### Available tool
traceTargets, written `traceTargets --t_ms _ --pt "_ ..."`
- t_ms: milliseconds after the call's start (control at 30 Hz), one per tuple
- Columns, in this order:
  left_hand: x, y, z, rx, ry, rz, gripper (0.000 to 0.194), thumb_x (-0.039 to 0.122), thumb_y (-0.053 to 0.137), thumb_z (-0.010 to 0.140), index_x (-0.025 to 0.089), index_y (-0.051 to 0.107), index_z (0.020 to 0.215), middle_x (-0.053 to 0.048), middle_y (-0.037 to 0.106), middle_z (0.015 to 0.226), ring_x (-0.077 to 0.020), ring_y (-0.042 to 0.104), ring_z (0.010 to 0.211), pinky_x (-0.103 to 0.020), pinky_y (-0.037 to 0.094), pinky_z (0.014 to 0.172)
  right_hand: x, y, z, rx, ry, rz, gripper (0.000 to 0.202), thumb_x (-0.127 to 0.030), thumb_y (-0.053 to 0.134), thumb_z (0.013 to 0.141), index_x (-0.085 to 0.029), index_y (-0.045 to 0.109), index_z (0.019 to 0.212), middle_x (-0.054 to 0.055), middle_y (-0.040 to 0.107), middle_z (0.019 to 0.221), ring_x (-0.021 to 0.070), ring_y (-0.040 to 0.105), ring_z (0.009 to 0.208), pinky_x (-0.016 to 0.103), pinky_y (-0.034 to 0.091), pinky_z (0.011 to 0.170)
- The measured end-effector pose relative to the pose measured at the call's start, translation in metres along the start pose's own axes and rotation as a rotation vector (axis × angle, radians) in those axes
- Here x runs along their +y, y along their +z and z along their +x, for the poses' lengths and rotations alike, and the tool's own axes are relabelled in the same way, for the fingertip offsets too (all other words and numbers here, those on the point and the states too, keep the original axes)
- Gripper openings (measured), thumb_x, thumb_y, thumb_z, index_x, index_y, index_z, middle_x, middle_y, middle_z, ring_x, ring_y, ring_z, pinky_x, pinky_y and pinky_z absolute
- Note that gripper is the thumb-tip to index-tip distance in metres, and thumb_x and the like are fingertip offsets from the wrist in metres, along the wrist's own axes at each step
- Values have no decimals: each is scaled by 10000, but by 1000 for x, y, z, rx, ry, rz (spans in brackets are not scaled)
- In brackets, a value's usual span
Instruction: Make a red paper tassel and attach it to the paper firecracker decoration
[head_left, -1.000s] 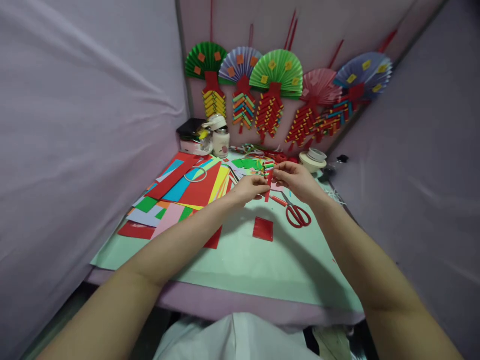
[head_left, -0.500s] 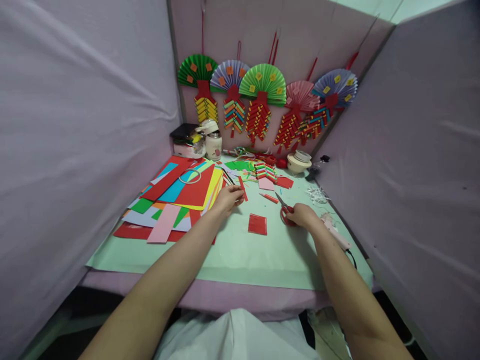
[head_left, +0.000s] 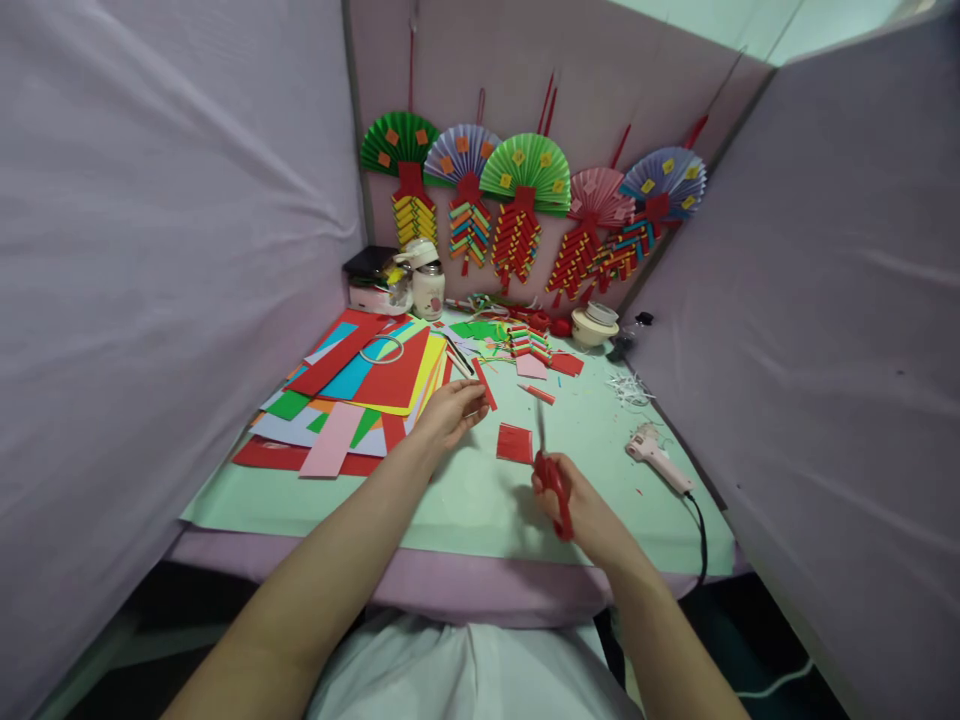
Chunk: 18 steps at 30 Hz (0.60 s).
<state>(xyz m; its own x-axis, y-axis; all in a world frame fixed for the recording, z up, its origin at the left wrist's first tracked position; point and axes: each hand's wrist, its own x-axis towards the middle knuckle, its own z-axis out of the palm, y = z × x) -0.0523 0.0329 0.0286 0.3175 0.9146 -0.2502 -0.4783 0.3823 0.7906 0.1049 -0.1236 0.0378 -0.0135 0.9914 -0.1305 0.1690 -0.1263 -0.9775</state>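
My right hand (head_left: 571, 500) grips a pair of red-handled scissors (head_left: 553, 488), raised over the near part of the table with the blades pointing away from me. Just left of the blades lies a small red paper square (head_left: 514, 443). My left hand (head_left: 454, 412) is open, its fingers loosely curved and a little apart, with nothing seen in it. Close by its fingertips lies a narrow red paper strip (head_left: 485, 385). A red pencil-like stick (head_left: 537, 394) rests farther back, between the two hands.
Stacked coloured paper (head_left: 390, 375) covers the table's left side, topped by a pale ring (head_left: 382, 349). On the right sits a corded glue gun (head_left: 660, 460). A bottle (head_left: 428, 290) and round container (head_left: 595, 325) stand behind. Paper fans (head_left: 526, 170) hang on the back wall.
My right hand has lifted the scissors and brought them toward me and left, turning them upright. My left hand has stayed nearly in place, its fingers loosening. The glue gun is now uncovered.
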Motion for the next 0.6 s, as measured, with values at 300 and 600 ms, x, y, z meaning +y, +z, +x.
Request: traceTargets --t_ms 300,600 --pt "0 22 7 -152 -110 46 90 126 671 703 126 601 760 -43 624 761 -108 605 662 -228 516 640 10 0 -6 -20 52 -20 392 -580 525 785 -211 416 860 -13 477 712 101 366 554 231 279 491" --pt "-23 42 8 -139 -312 -127 48 78 586 731 120 607 722 -64 646 695 -144 629 651 -269 542 679 12 -7 -10 36 123 45 439 -644 508 763 -221 423 845 -34 434 640 107 371 504 235 272 456"
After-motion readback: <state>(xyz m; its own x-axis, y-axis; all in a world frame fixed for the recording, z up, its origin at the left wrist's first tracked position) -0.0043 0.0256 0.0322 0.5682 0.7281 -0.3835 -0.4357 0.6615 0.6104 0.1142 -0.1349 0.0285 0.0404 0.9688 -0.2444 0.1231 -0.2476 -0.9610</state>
